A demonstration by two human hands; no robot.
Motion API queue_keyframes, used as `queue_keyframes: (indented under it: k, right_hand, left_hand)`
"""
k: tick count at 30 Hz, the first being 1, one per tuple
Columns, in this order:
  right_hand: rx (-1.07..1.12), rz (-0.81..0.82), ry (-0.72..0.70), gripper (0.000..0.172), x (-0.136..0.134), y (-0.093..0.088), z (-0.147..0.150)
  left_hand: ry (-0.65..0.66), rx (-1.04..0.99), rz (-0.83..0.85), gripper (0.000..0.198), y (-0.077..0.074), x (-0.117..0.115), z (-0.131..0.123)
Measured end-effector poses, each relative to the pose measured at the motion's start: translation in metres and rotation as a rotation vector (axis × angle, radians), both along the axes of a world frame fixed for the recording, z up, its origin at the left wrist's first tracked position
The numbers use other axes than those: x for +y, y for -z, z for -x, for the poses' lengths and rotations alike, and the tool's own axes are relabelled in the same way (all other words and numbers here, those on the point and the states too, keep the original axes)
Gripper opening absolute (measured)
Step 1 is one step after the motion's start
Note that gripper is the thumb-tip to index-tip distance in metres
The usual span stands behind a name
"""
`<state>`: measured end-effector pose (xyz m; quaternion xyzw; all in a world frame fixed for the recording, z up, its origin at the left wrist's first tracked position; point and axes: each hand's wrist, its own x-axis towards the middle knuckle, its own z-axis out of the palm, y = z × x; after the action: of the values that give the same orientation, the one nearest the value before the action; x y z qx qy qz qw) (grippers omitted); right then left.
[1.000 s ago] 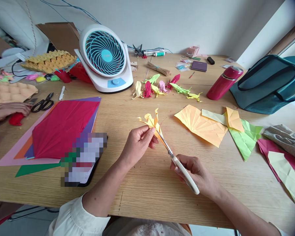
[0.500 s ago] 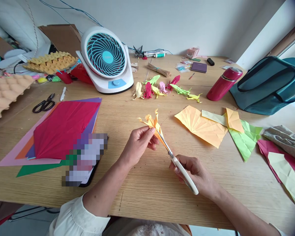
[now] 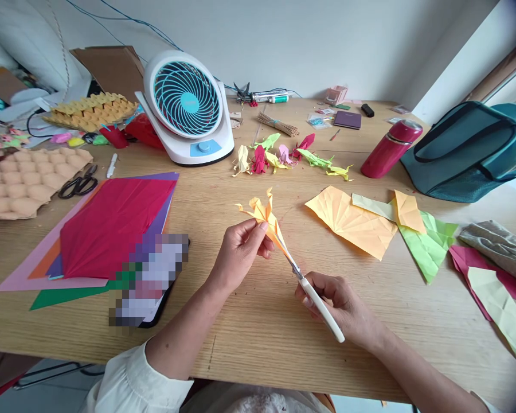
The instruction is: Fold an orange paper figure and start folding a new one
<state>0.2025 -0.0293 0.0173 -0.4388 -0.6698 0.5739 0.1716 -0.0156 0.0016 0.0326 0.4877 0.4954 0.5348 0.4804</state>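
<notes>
My left hand (image 3: 239, 252) pinches a folded yellow-orange origami figure (image 3: 263, 214) just above the wooden table (image 3: 249, 321). In my right hand (image 3: 341, 307) are white-handled scissors (image 3: 316, 298), fingers wrapped round the handle. The blades point up-left and meet the lower tip of the paper figure, between my two hands.
A row of small origami figures (image 3: 284, 156) lies behind, in front of a white-and-teal fan (image 3: 187, 109). Creased yellow and green sheets (image 3: 370, 221) lie to the right, coloured sheets (image 3: 107, 223) and black scissors (image 3: 78, 184) to the left. A red flask (image 3: 390, 148), teal bag (image 3: 468, 152) and egg tray (image 3: 26, 180) are also here.
The origami figure and my left hand have shifted slightly left and up. Another person's hand at the far left has gone, and the egg tray has moved further into view.
</notes>
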Motion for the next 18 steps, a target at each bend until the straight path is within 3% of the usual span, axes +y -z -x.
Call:
queue_keyframes:
  k: [18]
  right_hand:
    - [0.075, 0.033, 0.024, 0.043, 0.0001, 0.0029, 0.0007]
  left_hand:
    - [0.036, -0.037, 0.056, 0.037, 0.0015, -0.0008, -0.0013]
